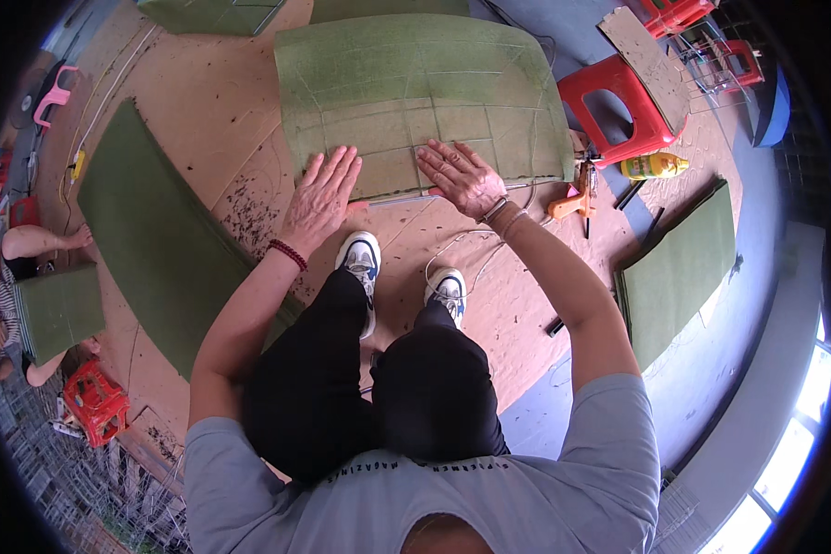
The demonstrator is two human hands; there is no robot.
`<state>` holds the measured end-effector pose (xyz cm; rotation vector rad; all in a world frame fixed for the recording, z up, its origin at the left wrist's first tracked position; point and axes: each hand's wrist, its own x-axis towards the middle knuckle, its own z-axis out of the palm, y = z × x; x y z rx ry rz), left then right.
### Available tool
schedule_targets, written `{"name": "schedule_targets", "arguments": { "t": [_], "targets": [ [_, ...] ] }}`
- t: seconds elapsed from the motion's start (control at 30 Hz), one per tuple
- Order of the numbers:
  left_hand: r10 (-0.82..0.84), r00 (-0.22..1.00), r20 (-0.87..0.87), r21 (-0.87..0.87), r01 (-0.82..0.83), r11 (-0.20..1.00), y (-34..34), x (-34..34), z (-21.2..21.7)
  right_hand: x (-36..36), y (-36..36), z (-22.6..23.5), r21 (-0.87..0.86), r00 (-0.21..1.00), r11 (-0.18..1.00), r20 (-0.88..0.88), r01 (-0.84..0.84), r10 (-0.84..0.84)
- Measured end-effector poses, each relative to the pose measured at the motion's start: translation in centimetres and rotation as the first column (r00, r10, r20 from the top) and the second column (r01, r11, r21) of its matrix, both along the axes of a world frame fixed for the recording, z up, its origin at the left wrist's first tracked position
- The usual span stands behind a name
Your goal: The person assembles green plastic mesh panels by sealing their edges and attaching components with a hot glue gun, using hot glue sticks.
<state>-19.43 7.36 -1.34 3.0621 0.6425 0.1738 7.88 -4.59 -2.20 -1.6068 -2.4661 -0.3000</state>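
Note:
A green sheet (360, 74) lies in front of me, with the lines of a thin wire grid showing across it. My left hand (321, 198) rests flat on its near left edge, fingers stretched forward. Further right along the same edge, my right hand (463, 180) presses down with fingers extended. Neither hand grips anything. Between them, a thin pale rod (397, 200) runs along the sheet's near edge. An orange glue gun (574, 201) sits just right of the sheet, and a loose white cord (452, 242) curls below my right hand.
On the right are a red stool (572, 92) with a cardboard piece (651, 69), a yellow bottle (654, 166) and a stack of green sheets (679, 277). A large green sheet (157, 231) lies left. A person (0, 295) sits at far left near a red stool (97, 402).

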Motion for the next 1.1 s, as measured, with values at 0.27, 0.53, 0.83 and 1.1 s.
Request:
{"name": "schedule_targets", "arguments": {
  "t": [0.27,0.53,0.83,1.1],
  "targets": [
    [-0.027,0.999,0.036,0.065,0.024,0.998,-0.2,0.2,0.4,-2.2,0.2,1.7,-0.161,0.989,0.978,0.072,0.136,-0.125],
    [0.024,0.999,-0.033,0.083,-0.021,0.996,-0.3,0.4,-0.9,-7.2,3.0,-0.6,0.029,0.998,1.0,-0.064,0.004,-0.002],
    [0.012,0.999,0.037,-0.088,-0.009,0.996,-0.8,2.8,1.6,-7.3,3.0,-0.8,0.147,1.0,0.989,-0.023,0.002,0.001],
    [-0.003,0.998,0.063,-0.082,0.009,0.997,-0.5,2.9,1.2,4.6,-1.4,2.8,-0.22,0.994,0.97,0.063,0.105,-0.093]
  ]
}}
